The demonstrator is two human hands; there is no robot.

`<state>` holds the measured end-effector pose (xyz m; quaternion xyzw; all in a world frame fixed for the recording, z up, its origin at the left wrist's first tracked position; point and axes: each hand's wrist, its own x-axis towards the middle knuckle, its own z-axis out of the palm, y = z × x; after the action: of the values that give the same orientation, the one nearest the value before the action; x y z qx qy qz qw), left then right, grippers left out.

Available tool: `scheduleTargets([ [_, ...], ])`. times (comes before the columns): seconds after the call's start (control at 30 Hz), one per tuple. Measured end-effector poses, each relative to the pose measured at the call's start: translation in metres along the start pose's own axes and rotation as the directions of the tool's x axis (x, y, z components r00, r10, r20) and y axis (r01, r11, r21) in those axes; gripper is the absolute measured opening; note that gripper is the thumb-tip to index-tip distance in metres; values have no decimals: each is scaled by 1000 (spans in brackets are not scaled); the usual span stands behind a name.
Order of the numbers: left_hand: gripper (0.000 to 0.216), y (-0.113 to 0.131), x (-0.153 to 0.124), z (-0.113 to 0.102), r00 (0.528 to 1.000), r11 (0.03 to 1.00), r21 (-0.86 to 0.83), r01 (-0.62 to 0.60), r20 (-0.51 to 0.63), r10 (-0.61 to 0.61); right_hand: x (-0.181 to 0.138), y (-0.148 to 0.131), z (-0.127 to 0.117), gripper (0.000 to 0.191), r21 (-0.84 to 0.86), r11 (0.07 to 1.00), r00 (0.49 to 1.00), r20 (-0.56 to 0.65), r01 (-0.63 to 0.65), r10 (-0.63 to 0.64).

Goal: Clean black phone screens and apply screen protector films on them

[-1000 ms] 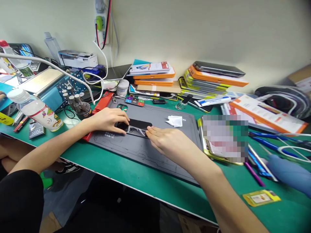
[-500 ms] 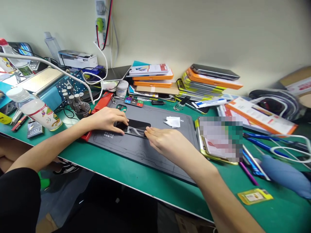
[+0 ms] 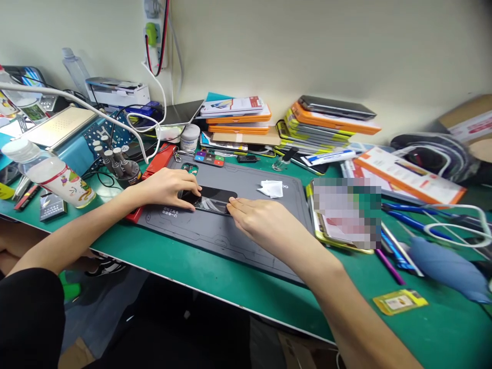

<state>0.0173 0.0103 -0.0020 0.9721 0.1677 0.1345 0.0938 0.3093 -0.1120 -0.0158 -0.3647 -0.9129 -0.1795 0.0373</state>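
Observation:
A black phone (image 3: 212,198) lies flat on a grey work mat (image 3: 230,236) on the green table. My left hand (image 3: 169,187) rests on the phone's left end, fingers curled down over it and pressing it to the mat. My right hand (image 3: 261,225) lies flat at the phone's right end, with straight fingers touching its near edge. A small white wipe (image 3: 271,188) sits on the mat just behind the right hand.
Stacks of orange and yellow boxes (image 3: 326,125) line the wall. A plastic bottle (image 3: 49,174) lies at left beside a holder of tool bits (image 3: 121,166). Pens, cables and a blue blower (image 3: 446,264) crowd the right side. A yellow packet (image 3: 400,301) lies near the front edge.
Both hands keep their places on the phone. Only the view has drifted slightly, so everything sits a little further left.

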Motion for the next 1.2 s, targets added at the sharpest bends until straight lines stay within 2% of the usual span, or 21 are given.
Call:
scheduleTargets([
  [0.1,33,0,0,0,1000,1000,24,-14,-3,14,2,-3,-6,27,-52,999,1000,9,-2,3],
  [0.23,36,-2,-1,1,999,997,60,-41,-3,41,5,-3,-12,23,-57,996,998,-3,-68,68],
  [0.4,36,-4,0,4,998,997,47,-58,-18,59,6,3,-6,46,-36,993,993,-5,-114,114],
  [0.53,35,-2,1,6,999,999,7,-47,-5,47,1,7,5,58,25,986,986,17,-164,164],
  [0.67,32,-1,1,7,999,998,-38,-47,1,47,-1,12,15,59,88,985,989,-3,-147,148],
  [0.97,33,-1,0,5,999,998,-59,-4,32,6,-1,17,15,58,253,951,982,-7,-179,187],
  [1.2,32,-4,0,9,999,992,-119,44,33,-40,-2,18,17,67,302,922,969,21,-242,247],
])
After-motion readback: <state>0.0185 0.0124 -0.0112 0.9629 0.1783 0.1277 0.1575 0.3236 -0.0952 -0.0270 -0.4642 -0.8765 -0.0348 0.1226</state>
